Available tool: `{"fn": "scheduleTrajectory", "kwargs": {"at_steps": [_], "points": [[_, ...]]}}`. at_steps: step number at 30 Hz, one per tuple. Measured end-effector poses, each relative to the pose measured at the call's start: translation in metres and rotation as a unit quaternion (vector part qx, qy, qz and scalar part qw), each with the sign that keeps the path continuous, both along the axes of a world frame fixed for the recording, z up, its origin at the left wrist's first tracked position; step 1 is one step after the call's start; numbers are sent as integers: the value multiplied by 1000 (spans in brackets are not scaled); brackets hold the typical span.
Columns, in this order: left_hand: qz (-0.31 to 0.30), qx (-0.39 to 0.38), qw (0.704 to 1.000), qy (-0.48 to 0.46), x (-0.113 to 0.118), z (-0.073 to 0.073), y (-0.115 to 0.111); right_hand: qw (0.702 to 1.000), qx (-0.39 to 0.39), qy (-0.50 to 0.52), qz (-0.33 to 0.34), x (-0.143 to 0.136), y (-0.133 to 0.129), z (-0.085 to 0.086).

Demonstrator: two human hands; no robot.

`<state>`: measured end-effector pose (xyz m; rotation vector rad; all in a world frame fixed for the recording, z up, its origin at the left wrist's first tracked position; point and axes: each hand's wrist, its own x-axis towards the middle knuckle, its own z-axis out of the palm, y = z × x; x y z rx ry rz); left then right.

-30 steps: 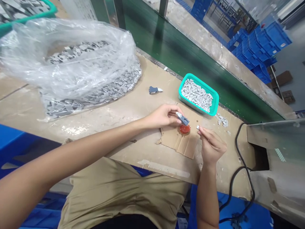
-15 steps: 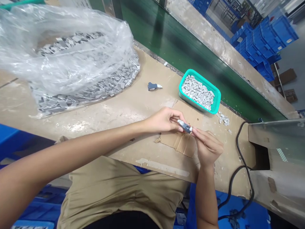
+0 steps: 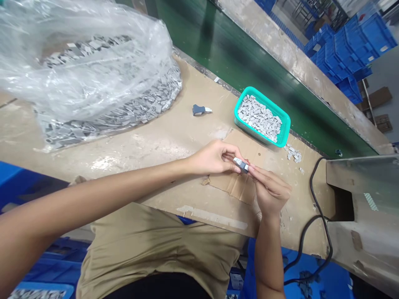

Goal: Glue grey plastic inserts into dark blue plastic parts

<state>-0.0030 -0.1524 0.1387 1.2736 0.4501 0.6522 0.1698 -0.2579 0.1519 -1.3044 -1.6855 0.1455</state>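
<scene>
My left hand (image 3: 216, 157) pinches a small dark grey plastic part (image 3: 241, 166) with a white tip, held just above the cardboard. The thumb and fingers of my right hand (image 3: 272, 189) are closed at the part's other end, on a small white plastic piece (image 3: 246, 167) that is against it. How far the piece sits in the part is too small to tell. Farther back on the table lies a similar dark grey part (image 3: 199, 110) with a white end. A green basket (image 3: 261, 139) full of small white pieces stands beyond my hands.
At the left lies a large clear plastic bag (image 3: 102, 79) of grey and white pieces. Loose white pieces (image 3: 293, 153) are scattered right of the basket. A black cable (image 3: 311, 187) loops beside a metal housing (image 3: 364, 207). The green conveyor belt (image 3: 249, 66) runs behind the table.
The white piece at my right fingertips is now closer against the dark grey part, and my right fingers have moved slightly left. My left hand keeps its grip. The view has shifted slightly.
</scene>
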Motion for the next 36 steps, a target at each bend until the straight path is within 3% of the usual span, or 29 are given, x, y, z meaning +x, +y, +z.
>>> {"fn": "scheduleTrajectory", "kwargs": {"at_steps": [13, 22, 30, 36], "points": [[35, -8, 999, 7, 0, -2, -7, 999, 0, -39, 14, 2, -1, 3], [45, -23, 998, 22, -5, 9, -4, 992, 40, -119, 15, -4, 4, -5], [22, 12, 1000, 14, -8, 5, 8, 993, -5, -109, 46, -10, 5, -12], [-7, 26, 1000, 7, -9, 0, 23, 994, 58, -79, -39, -2, 6, -12]]}}
